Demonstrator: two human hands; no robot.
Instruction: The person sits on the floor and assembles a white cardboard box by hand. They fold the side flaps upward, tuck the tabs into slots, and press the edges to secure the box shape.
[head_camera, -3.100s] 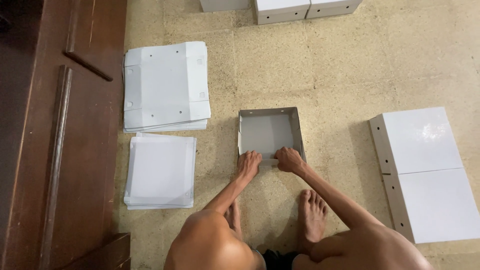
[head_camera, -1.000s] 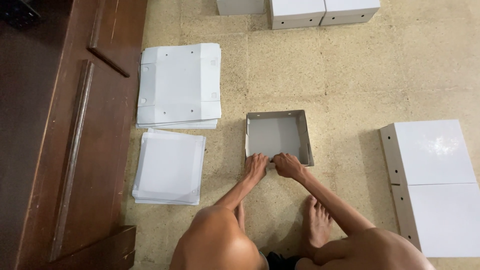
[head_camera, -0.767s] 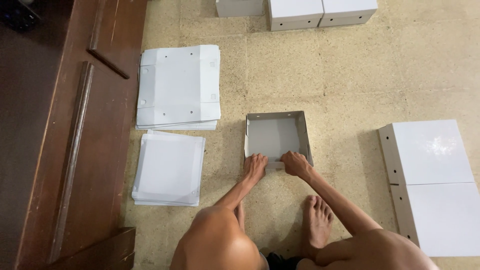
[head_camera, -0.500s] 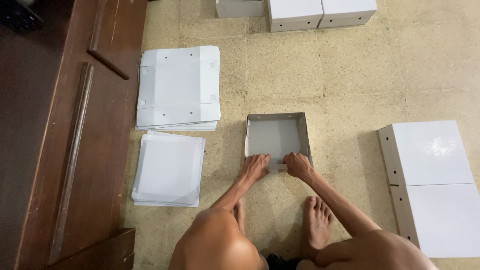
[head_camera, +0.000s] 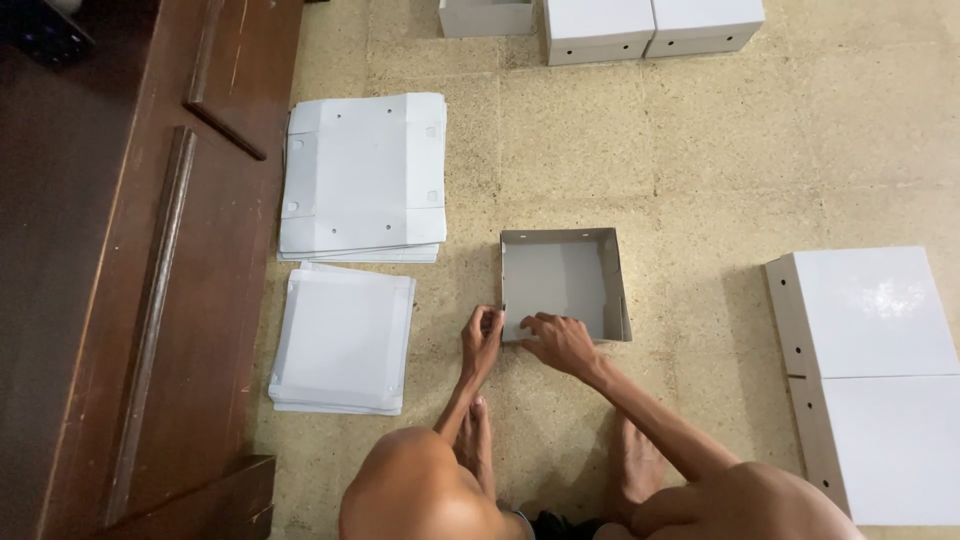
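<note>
A grey open cardboard box (head_camera: 562, 280) sits on the tiled floor in front of me. My left hand (head_camera: 481, 338) pinches its near left corner with curled fingers. My right hand (head_camera: 560, 342) rests on the box's near wall, fingers spread over the edge. My knees and bare feet show at the bottom of the view.
Two stacks of flat white box blanks lie to the left, one larger (head_camera: 364, 178) and one smaller (head_camera: 344, 338). Two finished white boxes (head_camera: 875, 375) lie at the right, more boxes (head_camera: 650, 25) at the top. Dark wooden furniture (head_camera: 110, 250) borders the left.
My left hand has slid left, from the box's near wall to its near left corner. My right hand has moved left along the near wall. The box has stayed put.
</note>
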